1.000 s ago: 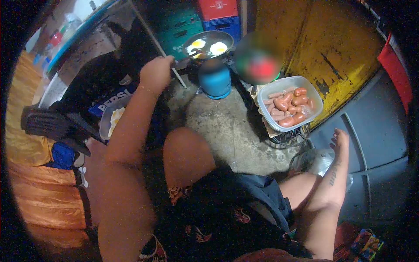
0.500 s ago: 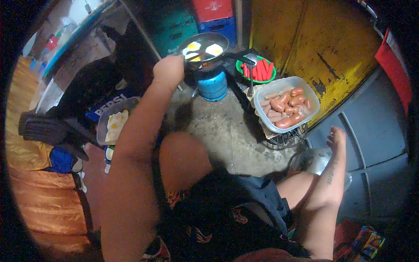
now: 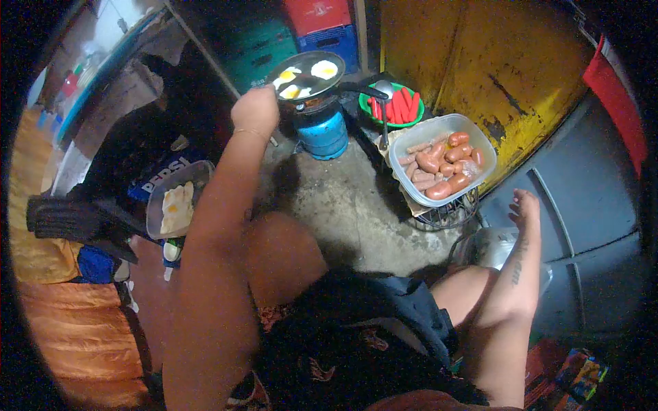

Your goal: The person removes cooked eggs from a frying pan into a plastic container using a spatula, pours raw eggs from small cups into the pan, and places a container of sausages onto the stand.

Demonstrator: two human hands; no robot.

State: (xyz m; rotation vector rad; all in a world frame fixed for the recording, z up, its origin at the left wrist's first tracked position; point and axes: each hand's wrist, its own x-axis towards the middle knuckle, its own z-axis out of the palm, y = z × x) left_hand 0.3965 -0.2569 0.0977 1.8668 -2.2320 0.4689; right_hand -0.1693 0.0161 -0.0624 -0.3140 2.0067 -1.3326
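Observation:
My left hand is closed in a fist at the near left rim of a black frying pan; what it grips is hidden. Several fried eggs with yellow yolks lie in the pan, which sits over a burner on a small blue gas cylinder. The pan's dark handle points right, away from the hand. My right hand hangs free beyond my right knee, fingers loosely bent and apart, holding nothing. Nearest to it is a clear plastic tub of sausages.
A green bowl holds red hotdogs, with a ladle beside it. At left, a plastic container holds cooked eggs. Stacked crates stand behind the pan. A yellow metal panel and a silvery pot are at right.
The view has shifted slightly, moving the scene a little left. A thin dark utensil seen over the lower egg earlier no longer shows clearly. My right hand stays empty.

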